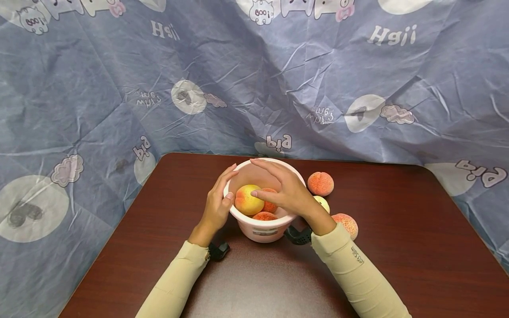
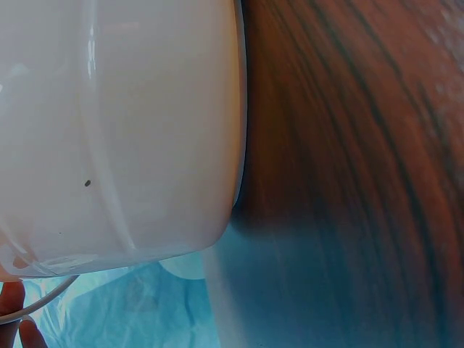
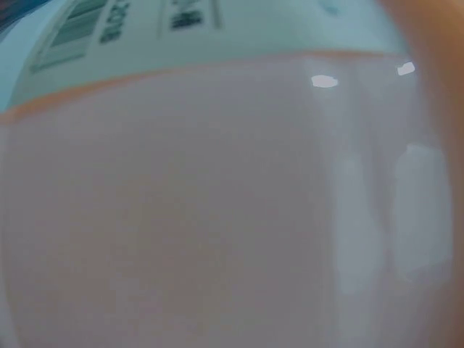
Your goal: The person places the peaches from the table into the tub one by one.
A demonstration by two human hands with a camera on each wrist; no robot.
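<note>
In the head view a pale pink bucket (image 1: 260, 234) stands upright on the table. Inside it are a yellow-and-red peach (image 1: 247, 201) and two redder peaches, one (image 1: 265, 216) near the front wall and another (image 1: 270, 201) partly behind my right thumb. My left hand (image 1: 216, 203) rests along the bucket's left side, its fingers extended and its thumb at the rim. Over the right side reaches my right hand (image 1: 288, 187), fingers stretched toward the back rim and thumb above the peaches. Both wrist views are filled mostly by the bucket wall (image 2: 159, 130).
Right of the bucket lie a red peach (image 1: 320, 183), a pale yellow fruit (image 1: 322, 203) and a speckled peach (image 1: 346, 225) partly behind my right sleeve. A brown wooden table (image 1: 405, 221) carries everything. A blue printed cloth (image 1: 246, 88) hangs behind it.
</note>
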